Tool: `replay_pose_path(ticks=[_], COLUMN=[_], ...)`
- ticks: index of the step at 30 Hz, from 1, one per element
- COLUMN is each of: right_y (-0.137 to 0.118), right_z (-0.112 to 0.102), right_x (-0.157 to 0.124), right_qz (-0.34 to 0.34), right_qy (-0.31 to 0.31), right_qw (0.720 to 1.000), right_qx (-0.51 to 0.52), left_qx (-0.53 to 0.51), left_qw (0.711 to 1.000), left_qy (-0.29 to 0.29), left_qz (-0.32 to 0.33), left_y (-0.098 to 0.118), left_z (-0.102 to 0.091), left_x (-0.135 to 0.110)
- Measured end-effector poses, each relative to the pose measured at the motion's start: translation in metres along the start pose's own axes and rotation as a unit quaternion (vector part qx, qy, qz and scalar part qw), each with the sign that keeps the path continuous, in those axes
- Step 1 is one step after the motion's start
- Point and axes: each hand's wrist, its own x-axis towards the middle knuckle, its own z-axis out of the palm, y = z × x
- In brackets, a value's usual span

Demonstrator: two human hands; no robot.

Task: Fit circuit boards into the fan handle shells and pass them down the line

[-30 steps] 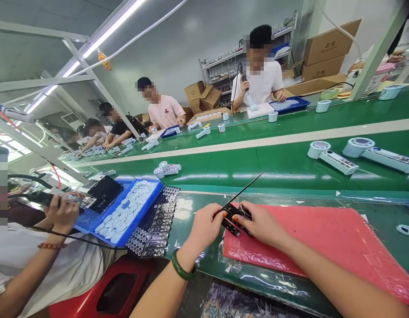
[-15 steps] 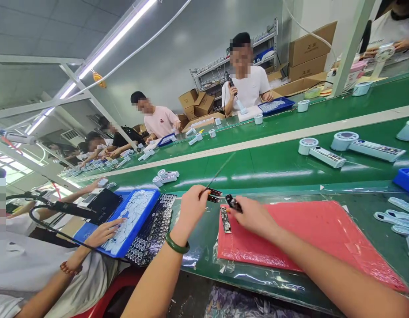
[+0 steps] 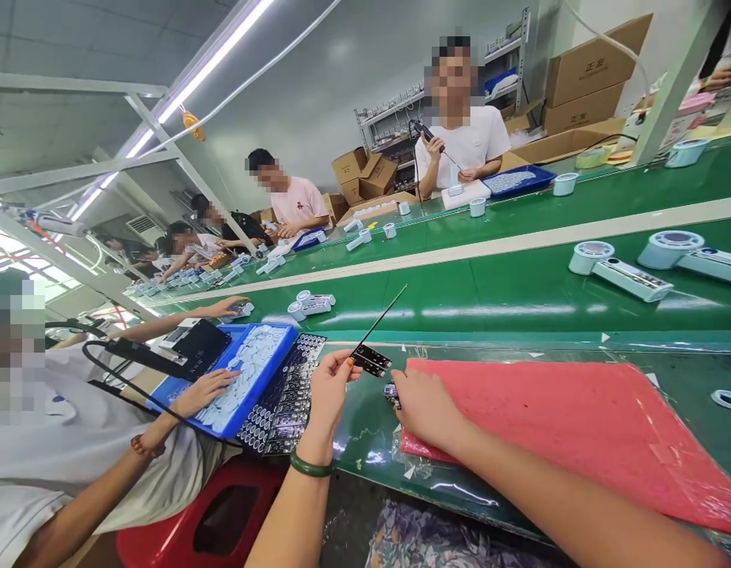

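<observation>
My left hand (image 3: 335,384), with a green bangle at the wrist, is closed on a black circuit board (image 3: 371,360). A thin dark strip (image 3: 380,319) sticks up and to the right from the same fingers. Just right of the board, my right hand (image 3: 423,402) is curled over the left edge of the red mat (image 3: 549,426). Its fingers grip a small circuit board (image 3: 392,394), mostly hidden by them.
To the left, a co-worker's hand (image 3: 215,388) rests over a blue tray (image 3: 247,410) of pale parts. Panels of circuit boards (image 3: 288,402) lie beside it. Light-blue handheld fan bodies (image 3: 623,272) sit on the green conveyor belt (image 3: 460,296). Several people work across the belt.
The board in my left hand now shows its broad face. My right hand has moved left and down; the small board that lay on the mat's left edge no longer shows there.
</observation>
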Motion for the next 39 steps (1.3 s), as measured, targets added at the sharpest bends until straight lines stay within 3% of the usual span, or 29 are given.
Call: replay_pose_path(ticks=[3,6,8,10,12,16,18,21,23,25,27,29,31,36,39], right_y=[0.0,0.016,0.03,0.041,0.048,0.05,0.048,0.046,0.047,0.05,0.053,0.056,0.057,0.057,0.059], right_z=[0.007,0.01,0.009,0.006,0.002,0.0,0.001,0.003,0.003,0.002,0.001,0.002,0.004,0.013,0.018], right_x=[-0.001,0.005,0.011,0.016,0.017,0.014,0.015,0.02,0.024,0.027,0.027,0.026,0.025,0.024,0.025], right_qz=[-0.026,-0.033,-0.008,0.01,0.005,-0.008,-0.007,0.016,0.046,0.073,0.078,0.066,0.034,-0.022,-0.01], right_qy=[-0.011,0.039,0.089,0.093,0.051,-0.022,0.017,0.107,0.138,0.145,0.139,0.143,0.168,0.237,0.219], right_qw=[0.999,0.976,0.91,0.835,0.802,0.829,0.861,0.905,0.915,0.913,0.908,0.898,0.891,0.902,0.907], right_qx=[0.033,0.213,0.406,0.542,0.595,0.559,0.508,0.412,0.377,0.375,0.388,0.411,0.42,0.36,0.358], left_qx=[-0.024,-0.068,-0.096,-0.116,-0.118,-0.043,0.04,0.209,0.292,0.311,0.25,0.133,0.024,-0.044,-0.054], left_qw=[0.999,0.996,0.994,0.99,0.987,0.992,0.994,0.971,0.936,0.924,0.954,0.987,0.995,0.993,0.989], left_qy=[0.038,0.055,0.026,-0.022,-0.062,-0.092,-0.095,-0.069,-0.05,-0.047,-0.056,-0.075,-0.093,-0.091,-0.108], left_qz=[0.0,-0.022,-0.052,-0.077,-0.086,-0.074,-0.042,0.096,0.191,0.217,0.154,0.05,-0.023,-0.059,-0.084], left_y=[-0.001,0.005,0.01,0.013,0.016,0.018,0.018,0.018,0.019,0.021,0.023,0.025,0.027,0.03,0.031], left_z=[-0.011,-0.017,-0.012,-0.002,0.013,0.033,0.037,0.039,0.041,0.046,0.052,0.058,0.062,0.063,0.059], left_x=[-0.001,-0.005,-0.01,-0.014,-0.018,-0.021,-0.021,-0.02,-0.018,-0.014,-0.01,-0.006,-0.003,-0.002,-0.003])
